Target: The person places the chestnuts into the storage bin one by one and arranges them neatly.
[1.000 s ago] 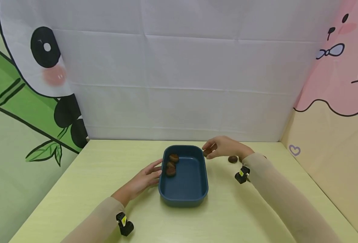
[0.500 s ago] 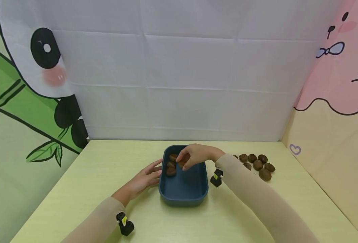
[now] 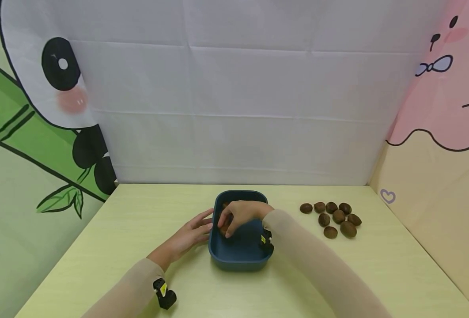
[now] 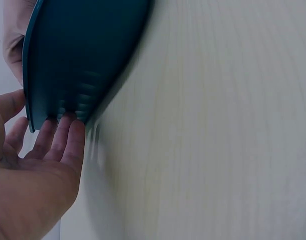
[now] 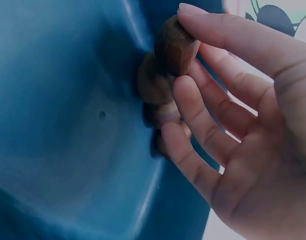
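A deep blue rectangular box (image 3: 238, 256) stands on the table in the head view. My left hand (image 3: 183, 238) has its fingers extended against the box's left wall; the left wrist view shows the fingertips (image 4: 75, 125) touching the outside near its end. Inside the box, toward the left wall, my right hand (image 3: 240, 216) pinches a brown chestnut (image 5: 176, 45) between thumb and fingers. Right below it in the right wrist view lie several other chestnuts (image 5: 155, 82) along the wall. From the head, the right hand mostly hides them.
To the right of the box, several loose chestnuts (image 3: 338, 216) lie in a group on the pale yellow table (image 3: 306, 274). A white cloth wall (image 3: 238, 145) rises at the table's back edge, with printed panels on both sides.
My right hand has moved left with a chestnut, from beside the box's right rim to inside near the left wall. The loose chestnuts have come into view. My left hand has stayed put.
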`<act>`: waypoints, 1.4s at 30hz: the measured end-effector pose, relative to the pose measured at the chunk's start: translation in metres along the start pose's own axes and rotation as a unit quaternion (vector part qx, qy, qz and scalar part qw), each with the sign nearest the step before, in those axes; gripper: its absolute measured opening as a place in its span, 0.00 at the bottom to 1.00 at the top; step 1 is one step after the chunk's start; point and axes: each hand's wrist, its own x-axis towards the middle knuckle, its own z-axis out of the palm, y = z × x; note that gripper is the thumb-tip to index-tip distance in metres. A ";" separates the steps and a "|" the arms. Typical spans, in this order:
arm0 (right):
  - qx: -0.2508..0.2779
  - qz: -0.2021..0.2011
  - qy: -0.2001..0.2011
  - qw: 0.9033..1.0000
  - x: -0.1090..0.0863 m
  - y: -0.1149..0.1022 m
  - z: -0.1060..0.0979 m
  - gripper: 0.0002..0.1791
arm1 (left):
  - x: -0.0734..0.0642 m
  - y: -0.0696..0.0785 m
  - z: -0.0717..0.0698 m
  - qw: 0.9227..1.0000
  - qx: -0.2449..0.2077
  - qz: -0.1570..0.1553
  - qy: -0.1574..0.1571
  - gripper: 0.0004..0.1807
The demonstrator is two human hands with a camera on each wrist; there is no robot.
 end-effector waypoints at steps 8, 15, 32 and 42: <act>0.028 -0.002 -0.002 1.000 0.007 0.003 0.011 0.14 | 0.000 -0.001 0.000 1.000 -0.001 0.006 0.000 0.34; 0.013 0.002 0.003 1.000 0.011 0.006 0.017 0.15 | 0.000 -0.001 0.001 1.000 -0.002 0.005 0.000 0.34; 0.000 0.002 0.026 1.000 0.005 0.005 0.010 0.17 | 0.003 -0.004 -0.001 1.000 -0.012 0.011 -0.009 0.34; 0.008 -0.005 0.043 0.999 -0.015 0.007 -0.017 0.20 | 0.003 -0.004 -0.001 1.000 -0.016 0.011 -0.010 0.34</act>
